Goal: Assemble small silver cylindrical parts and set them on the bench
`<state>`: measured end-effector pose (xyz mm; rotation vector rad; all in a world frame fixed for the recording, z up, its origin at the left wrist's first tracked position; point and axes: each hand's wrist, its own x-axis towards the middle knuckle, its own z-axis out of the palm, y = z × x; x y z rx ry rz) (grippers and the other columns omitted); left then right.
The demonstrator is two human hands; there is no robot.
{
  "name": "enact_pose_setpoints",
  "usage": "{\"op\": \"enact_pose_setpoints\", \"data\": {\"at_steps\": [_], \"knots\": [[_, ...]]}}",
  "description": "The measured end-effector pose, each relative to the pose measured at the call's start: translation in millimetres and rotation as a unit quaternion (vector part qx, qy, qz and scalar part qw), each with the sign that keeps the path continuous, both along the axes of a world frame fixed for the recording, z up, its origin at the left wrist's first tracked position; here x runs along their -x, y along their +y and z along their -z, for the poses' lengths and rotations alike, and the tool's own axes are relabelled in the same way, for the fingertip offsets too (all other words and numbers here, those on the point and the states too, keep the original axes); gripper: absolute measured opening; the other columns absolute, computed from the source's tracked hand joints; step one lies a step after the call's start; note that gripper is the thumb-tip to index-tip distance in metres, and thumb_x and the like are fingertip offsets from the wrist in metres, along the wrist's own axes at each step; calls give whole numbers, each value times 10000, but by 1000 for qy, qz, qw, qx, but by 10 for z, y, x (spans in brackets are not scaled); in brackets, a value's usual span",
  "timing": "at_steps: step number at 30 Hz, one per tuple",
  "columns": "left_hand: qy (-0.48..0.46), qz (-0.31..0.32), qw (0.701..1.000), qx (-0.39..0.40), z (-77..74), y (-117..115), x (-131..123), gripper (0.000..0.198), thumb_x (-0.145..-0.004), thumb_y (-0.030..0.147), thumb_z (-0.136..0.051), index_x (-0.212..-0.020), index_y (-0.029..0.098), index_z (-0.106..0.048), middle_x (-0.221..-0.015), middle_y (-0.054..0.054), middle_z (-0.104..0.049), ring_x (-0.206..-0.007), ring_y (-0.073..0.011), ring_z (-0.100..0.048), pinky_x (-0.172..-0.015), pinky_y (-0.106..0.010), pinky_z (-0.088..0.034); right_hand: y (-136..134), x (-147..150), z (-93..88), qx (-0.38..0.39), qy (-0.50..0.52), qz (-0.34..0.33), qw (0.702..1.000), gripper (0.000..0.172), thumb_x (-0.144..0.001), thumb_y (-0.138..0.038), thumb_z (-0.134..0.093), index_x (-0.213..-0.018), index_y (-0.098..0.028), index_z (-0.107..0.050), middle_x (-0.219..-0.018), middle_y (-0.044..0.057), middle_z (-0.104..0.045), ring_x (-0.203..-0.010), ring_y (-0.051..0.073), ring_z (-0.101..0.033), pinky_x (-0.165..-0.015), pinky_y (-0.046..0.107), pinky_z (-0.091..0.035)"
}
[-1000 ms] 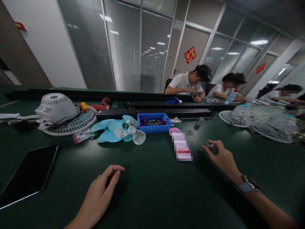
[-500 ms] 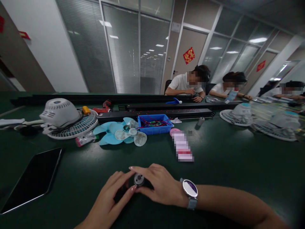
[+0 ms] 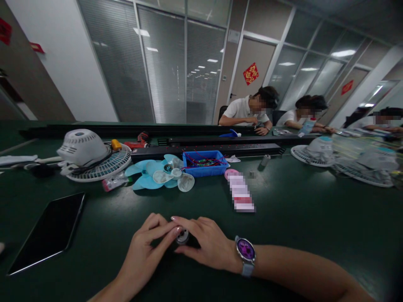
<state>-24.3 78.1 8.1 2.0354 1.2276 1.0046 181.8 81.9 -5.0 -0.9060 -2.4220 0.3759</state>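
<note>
A small silver cylindrical motor (image 3: 182, 238) stands on the green table in front of me, its round end face with dark holes turned up. My right hand (image 3: 209, 243), wearing a round watch (image 3: 246, 250), curves around it with index finger and thumb on either side. From the left, my left hand (image 3: 147, 245) brings thumb and index fingertips together over the motor's top edge. Whatever those fingertips pinch, if anything, is too small to see. Part of the motor is hidden behind the fingers.
A black tablet (image 3: 47, 235) lies left. Beyond my hands are light-blue fan blades (image 3: 147, 174), a blue bin (image 3: 206, 171) of wired parts, a pixelated pink item (image 3: 241, 193) and another metal cylinder (image 3: 266, 160). Fan housings (image 3: 82, 149) stand farther off; several people sit opposite.
My left thumb has moved from the motor's near side up to its top, closing against the index finger. My right hand stays around the motor, and its watch face has lit up purple.
</note>
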Motion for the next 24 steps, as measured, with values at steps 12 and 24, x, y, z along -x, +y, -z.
{"op": "enact_pose_setpoints", "data": {"at_steps": [12, 24], "knots": [[159, -23, 987, 31, 226, 103, 165, 246, -840, 497, -604, -1010, 405, -755, -745, -28, -646, -772, -215, -524, -676, -306, -414, 17, -535, -273, -9, 29, 98, 995, 513, -928, -386, -539, -1412, -279, -406, -1195, 50, -658, -975, 186, -649, -868, 363, -517], [201, -27, 978, 56, 170, 86, 111, 339, -863, 568, -537, -1097, 404, -719, -783, -23, -669, -797, -223, -540, -680, -297, -378, 235, -2432, -2, -73, -70, 464, 880, 428, -908, -442, -471, -1259, -209, -547, -1039, 94, -708, -813, 241, -696, -692, 344, -543]]}}
